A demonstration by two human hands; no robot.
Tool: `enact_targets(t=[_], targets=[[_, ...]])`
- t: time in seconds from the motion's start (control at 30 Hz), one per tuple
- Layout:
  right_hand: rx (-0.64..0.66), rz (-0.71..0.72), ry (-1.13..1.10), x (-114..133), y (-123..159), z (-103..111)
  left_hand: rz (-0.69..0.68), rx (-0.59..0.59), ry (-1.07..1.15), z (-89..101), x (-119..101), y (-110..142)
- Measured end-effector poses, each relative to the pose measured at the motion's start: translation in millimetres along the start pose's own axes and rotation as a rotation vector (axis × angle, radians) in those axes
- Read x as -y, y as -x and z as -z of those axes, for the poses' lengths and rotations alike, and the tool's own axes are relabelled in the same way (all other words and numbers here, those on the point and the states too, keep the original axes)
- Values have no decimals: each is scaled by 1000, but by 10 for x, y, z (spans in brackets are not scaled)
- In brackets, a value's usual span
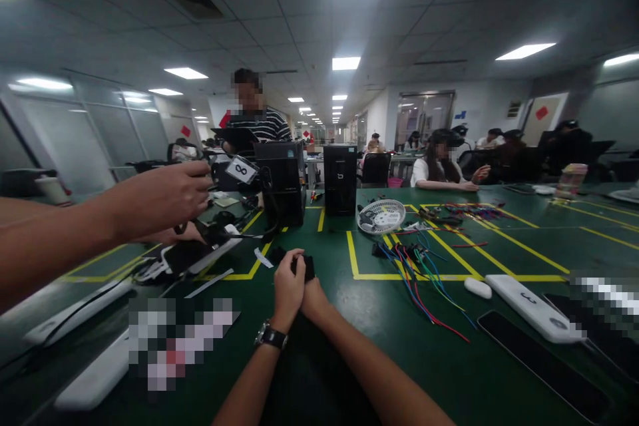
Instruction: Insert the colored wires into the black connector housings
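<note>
Over the green table (359, 309), my two hands meet close together. My left hand (288, 285), with a watch (270, 335) on its wrist, is closed with its fingers curled around a small black piece (309, 268). My right hand (313, 297) is against the same piece from the right side, its fingers mostly hidden behind it and behind my left hand. The exact kind of the black piece cannot be made out. Another dark piece (277, 254) and a white strip (263, 257) lie just left of my hands.
A co-worker's arm (150, 196) reaches in from the left near a numbered tag (241, 170). Two black computer cases (340, 180) stand ahead. A white basket (381, 215), coloured wires (417, 279), a white power bank (532, 309) and a phone (542, 366) lie right.
</note>
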State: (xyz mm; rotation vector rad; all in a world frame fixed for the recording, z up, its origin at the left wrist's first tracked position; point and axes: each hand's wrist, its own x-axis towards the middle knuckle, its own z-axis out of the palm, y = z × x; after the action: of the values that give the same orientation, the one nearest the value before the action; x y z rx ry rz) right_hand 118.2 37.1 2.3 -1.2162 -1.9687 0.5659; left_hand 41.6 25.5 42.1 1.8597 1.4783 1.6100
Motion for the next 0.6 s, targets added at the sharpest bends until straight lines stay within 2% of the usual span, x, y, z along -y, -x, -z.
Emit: enact_targets(t=[0.2, 0.33, 0.5, 0.6], targets=[[85, 150, -3, -46, 84, 116, -40, 90, -109, -78, 107, -42], [118, 204, 80, -40, 274, 269, -11, 200, -237, -131, 272, -235], [176, 264, 339, -56, 729, 717, 6, 315, -263, -406, 375, -555], [99, 229, 480, -168, 887, 1122, 16, 361, -250, -612, 347, -612]])
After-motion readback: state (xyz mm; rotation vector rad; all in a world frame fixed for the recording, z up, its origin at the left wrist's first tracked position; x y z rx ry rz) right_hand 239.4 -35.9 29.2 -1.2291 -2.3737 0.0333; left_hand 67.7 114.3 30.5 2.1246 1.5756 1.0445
